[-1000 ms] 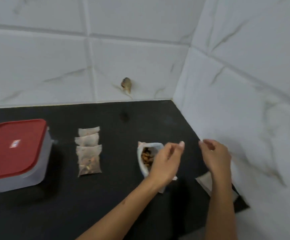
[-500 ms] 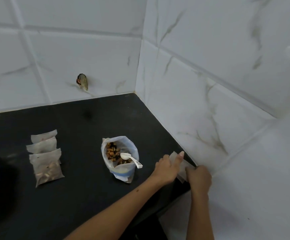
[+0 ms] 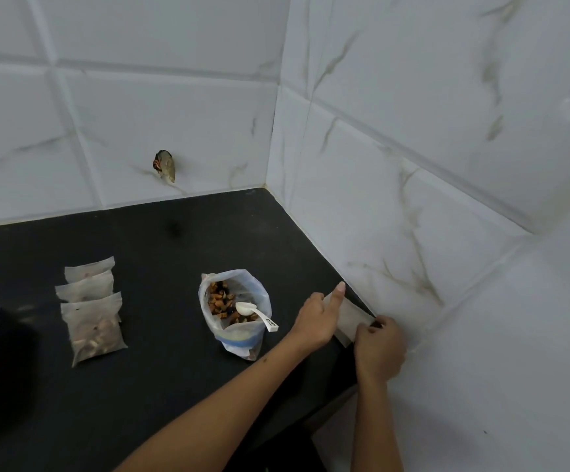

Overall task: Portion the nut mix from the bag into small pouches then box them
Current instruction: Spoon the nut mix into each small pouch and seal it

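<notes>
Little moved: empty pouch (image 3: pixel 346 318) still between hands, left (image 3: pixel 316 320) pressing, right (image 3: pixel 379 345) pinching edge.

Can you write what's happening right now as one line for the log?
step: picking up empty pouch | left hand: on pouch | right hand: pinching its edge | spoon: in nut bag | filled pouches: left side
</notes>
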`<state>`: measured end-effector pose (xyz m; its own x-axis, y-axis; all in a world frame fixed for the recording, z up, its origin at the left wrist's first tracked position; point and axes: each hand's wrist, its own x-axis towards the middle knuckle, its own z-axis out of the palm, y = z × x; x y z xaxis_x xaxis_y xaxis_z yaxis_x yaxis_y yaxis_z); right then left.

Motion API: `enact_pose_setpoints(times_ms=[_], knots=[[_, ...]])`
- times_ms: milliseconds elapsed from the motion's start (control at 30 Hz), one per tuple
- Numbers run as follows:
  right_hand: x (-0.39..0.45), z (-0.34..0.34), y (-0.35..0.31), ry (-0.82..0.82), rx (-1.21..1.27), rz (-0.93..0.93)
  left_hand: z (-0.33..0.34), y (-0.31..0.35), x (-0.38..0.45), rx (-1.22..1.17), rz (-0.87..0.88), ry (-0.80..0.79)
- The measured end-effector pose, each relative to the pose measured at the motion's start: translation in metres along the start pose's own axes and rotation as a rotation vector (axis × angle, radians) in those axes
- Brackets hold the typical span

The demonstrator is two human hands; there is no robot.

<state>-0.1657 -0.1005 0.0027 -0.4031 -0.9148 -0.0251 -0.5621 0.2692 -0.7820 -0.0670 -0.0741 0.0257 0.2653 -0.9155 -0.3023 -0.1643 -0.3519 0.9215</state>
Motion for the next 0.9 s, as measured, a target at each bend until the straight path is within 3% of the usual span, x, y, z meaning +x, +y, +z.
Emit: enact_pose_setpoints(times_ms=[267, 400, 567, 667, 767, 900], knots=[[-0.006, -0.015, -0.018, 0.13, 0.237, -0.093, -0.014, 0.006, -0.009, -0.272, 0.077, 0.106], [-0.014, -0.011, -0.049, 0.045, 0.448, -0.096, -0.037, 0.007, -0.017, -0.511, 0.192, 0.241], [-0.043, 0.02, -0.103, -0.424, 0.913, 0.206, -0.078, 0.01, -0.036, -0.574, 0.3, 0.568], [-0.065, 0.035, -0.119, -0.757, 1.037, 0.299, -0.115, 0.0, -0.048, -0.52, 0.368, 0.696], [-0.088, 0.052, -0.121, -1.093, 0.933, 0.271, -0.145, -0.014, -0.064, -0.448, 0.434, 0.686], [-0.118, 0.07, -0.123, -1.349, 0.727, 0.15, -0.171, -0.027, -0.083, -0.398, 0.453, 0.767]])
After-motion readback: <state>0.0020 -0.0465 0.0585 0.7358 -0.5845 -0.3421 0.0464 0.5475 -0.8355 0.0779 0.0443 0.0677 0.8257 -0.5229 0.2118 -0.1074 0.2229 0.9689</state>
